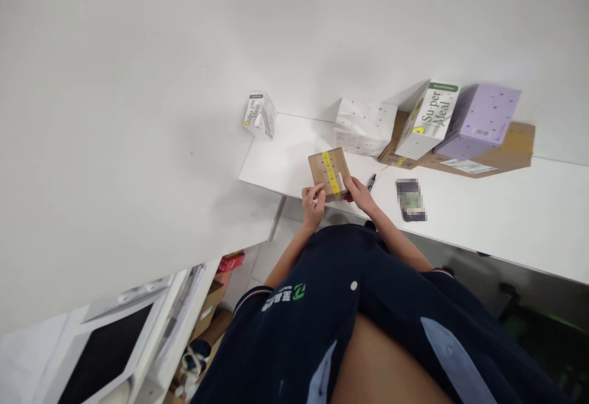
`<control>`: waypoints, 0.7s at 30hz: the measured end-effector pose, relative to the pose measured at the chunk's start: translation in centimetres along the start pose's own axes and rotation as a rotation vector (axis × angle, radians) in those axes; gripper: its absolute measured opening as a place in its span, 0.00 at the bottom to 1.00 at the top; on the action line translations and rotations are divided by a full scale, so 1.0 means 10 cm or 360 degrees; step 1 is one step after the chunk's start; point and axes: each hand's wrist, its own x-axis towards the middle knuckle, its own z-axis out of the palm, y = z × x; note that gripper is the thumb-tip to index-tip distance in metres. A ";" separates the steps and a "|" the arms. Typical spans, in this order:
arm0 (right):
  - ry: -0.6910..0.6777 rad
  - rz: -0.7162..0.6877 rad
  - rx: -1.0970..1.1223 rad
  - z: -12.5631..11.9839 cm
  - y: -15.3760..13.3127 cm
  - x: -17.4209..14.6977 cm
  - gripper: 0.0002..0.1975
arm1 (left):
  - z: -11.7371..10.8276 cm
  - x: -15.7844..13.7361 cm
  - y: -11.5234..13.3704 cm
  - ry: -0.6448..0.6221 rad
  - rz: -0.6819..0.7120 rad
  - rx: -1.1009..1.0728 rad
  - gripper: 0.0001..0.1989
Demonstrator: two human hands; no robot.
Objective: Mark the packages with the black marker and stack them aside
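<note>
A small brown cardboard box [318,169] with a strip of yellow printed tape lies between my two hands at the front of the white desk [285,155]. My right hand [361,196] grips its near right corner, thumb over the top face. At the near left edge, my left hand [313,209] has its fingers bent against the carton; its fingertips are partly hidden. A dark pen [371,182] lies just right of my right hand. Further right is a phone-like object [411,200], blurred out by pixels.
Along the wall stand a white bag-like package [365,124], a white "Super Meal" box [427,118] and a lilac box [481,118], with a larger cardboard carton [513,146] behind. Another small white box [260,115] stands at the left corner. A dark-screened device [108,352] is at lower left.
</note>
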 end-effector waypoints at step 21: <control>0.0165 0.0078 0.0351 -0.02 -0.01 0.01 0.20 | 0.06 -0.02 -0.09 -0.0132 -0.0290 -0.0348 0.29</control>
